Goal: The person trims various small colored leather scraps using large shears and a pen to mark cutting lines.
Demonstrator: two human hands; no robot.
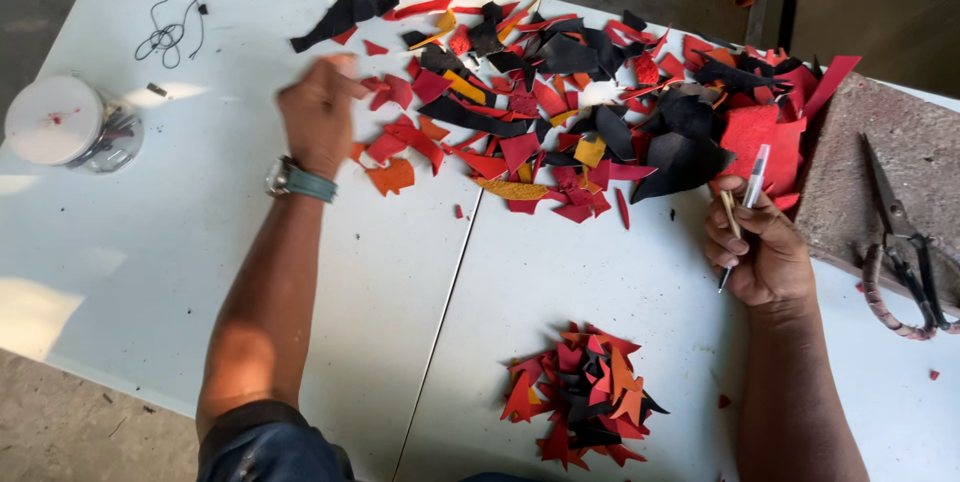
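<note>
View: single, head-worn camera. Aimed steeply downward and forward over the white table [150,242]. Range: close, arm's length; both forearms are seen entering from the lower edge. Floor is glimpsed at left and top.

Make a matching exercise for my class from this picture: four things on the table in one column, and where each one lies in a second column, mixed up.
Things
1. scissors
2. round clear container with white lid
3. small heap of scraps
4. black cord

Places
A. near edge of the white table, between the person's arms
B. far left corner of the table
C. on the grey block at the right
D. left edge of the table, nearer than the cord

Pairs: 1-C, 2-D, 3-A, 4-B
</note>
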